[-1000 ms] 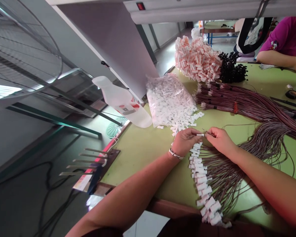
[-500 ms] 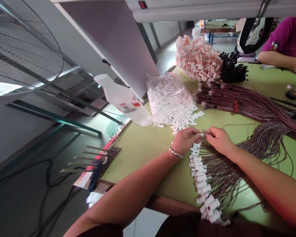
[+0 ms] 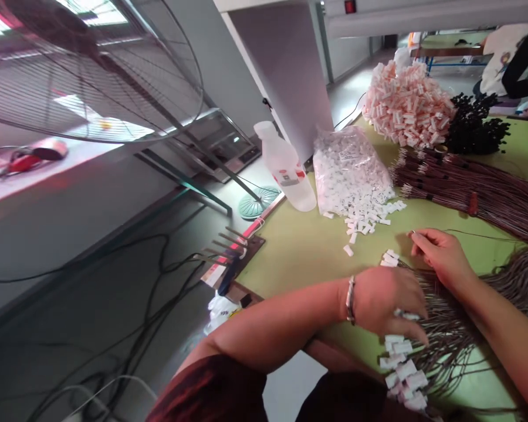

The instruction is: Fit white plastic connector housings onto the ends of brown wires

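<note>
My left hand (image 3: 385, 302), somewhat blurred, reaches across a row of white plastic connectors (image 3: 405, 370) on dark wires. Between its thumb and curled fingers shows a white connector (image 3: 407, 315). Higher up and to the right, my right hand (image 3: 444, 258) pinches the tip of a thin dark wire (image 3: 479, 234) between thumb and forefinger. Beneath my hands the brown wires (image 3: 449, 328) fan out to the right from the row. Loose white connectors (image 3: 365, 225) spill from a clear plastic bag (image 3: 352, 164) beyond my left hand.
A plastic bottle (image 3: 286, 170) stands by the bag. Pink-white connectors (image 3: 409, 105) and black parts (image 3: 477, 126) are heaped at the back, near bundled wires (image 3: 479, 187). A pronged rack (image 3: 233, 252) sits on the table's left edge. A large fan (image 3: 114, 76) is at left.
My left hand has moved away from my right hand, down over the connector row. My right hand stays raised, pinching a wire. The view has swung left.
</note>
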`<state>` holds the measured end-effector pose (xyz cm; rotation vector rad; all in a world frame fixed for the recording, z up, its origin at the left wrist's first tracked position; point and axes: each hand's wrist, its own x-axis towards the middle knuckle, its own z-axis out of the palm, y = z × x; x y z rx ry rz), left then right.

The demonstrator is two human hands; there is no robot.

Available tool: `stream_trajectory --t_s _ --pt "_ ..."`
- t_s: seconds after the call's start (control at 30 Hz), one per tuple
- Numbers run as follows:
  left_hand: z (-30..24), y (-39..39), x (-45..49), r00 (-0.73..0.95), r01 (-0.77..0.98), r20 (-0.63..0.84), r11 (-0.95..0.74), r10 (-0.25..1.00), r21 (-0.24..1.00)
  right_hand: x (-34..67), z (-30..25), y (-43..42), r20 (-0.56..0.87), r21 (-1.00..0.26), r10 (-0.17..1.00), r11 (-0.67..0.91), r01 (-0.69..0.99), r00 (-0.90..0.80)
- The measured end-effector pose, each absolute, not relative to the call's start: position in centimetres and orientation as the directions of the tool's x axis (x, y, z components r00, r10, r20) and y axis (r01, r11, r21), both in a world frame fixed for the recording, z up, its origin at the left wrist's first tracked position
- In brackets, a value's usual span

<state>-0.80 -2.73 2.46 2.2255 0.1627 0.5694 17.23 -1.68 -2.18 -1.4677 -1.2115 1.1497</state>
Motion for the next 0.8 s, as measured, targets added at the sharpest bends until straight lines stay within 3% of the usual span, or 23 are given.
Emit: stream_trajectory --t_s 0.03,0.1,0.17,0.3,0.6,0.7,0.8 --pt "2.8 -2.0 -1.6 0.866 0.036 0.307 -0.661 0.395 0.75 17.1 -2.2 -1.7 -0.117 -0.98 0.99 -0.128 0.154 0.079" --pt "3.2 -0.1 -3.6 0.67 0.414 0.206 -0.589 0.714 0.694 17.0 -2.3 -1.8 -0.122 -0.984 0.991 -0.127 0.124 0.048" --pt "3.2 1.9 -5.4 0.498 0.679 0.037 -0.416 0.866 0.604 16.9 -2.2 -1.8 -0.113 -0.985 0.993 -0.116 0.126 0.029" --pt "2.3 3.7 -6.2 0.397 0.858 -0.19 -0.289 0.898 0.424 16.6 -2.0 -2.0 -0.094 -0.98 0.994 -0.101 0.173 0.049" --pt "2.3 3.7 -6.2 0.476 0.879 -0.242 -0.446 0.845 0.171 16.2 -1.7 -2.2 -0.039 -0.976 0.999 -0.042 0.214 0.016" --pt "3.7 3.6 -6.6 0.448 0.883 -0.214 -0.392 0.868 0.259 16.2 -1.7 -2.2 -0.083 -0.979 0.996 -0.086 0.185 0.023" --pt "4.3 3.1 -6.0 0.428 0.769 -0.202 -0.238 0.881 0.593 16.0 -1.7 -2.2 -0.105 -0.983 0.993 -0.112 0.143 0.057"
